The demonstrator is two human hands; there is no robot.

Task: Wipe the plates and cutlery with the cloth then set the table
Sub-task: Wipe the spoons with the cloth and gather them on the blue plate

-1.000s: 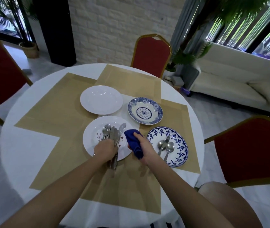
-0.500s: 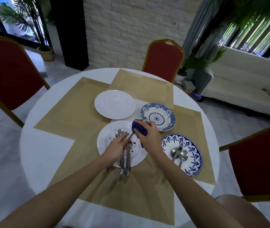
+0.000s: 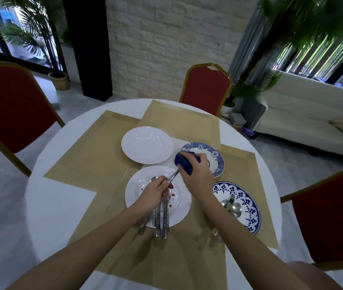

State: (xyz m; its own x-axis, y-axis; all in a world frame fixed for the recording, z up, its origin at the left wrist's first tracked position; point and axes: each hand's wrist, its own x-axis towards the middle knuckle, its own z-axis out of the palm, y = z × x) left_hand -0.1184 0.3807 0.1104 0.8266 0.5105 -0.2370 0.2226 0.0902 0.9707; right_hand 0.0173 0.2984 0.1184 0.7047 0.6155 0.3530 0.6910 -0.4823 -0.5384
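My left hand [image 3: 155, 192] grips the handle of one piece of cutlery [image 3: 173, 177] above the stained white plate [image 3: 180, 204]. Its far end disappears into the blue cloth [image 3: 184, 164], which my right hand [image 3: 196, 172] holds wrapped round it. Several more pieces of cutlery [image 3: 162, 218] lie on that plate, handles over its near rim. A clean white plate [image 3: 147, 145] sits behind. A blue-patterned bowl [image 3: 216, 162] is partly hidden by my right hand. A blue floral plate [image 3: 248, 208] at the right carries spoons [image 3: 232, 207].
The round table [image 3: 62, 206] has a white cloth and tan placemats [image 3: 95, 155]. Red chairs stand at the left [image 3: 9, 105], far side [image 3: 207, 86] and right [image 3: 333, 218]. A white sofa [image 3: 304, 126] and potted plants are beyond.
My left hand lifted one piece of cutlery off the stained plate. My right hand brought the cloth up and over its far end, moving away from me toward the patterned bowl.
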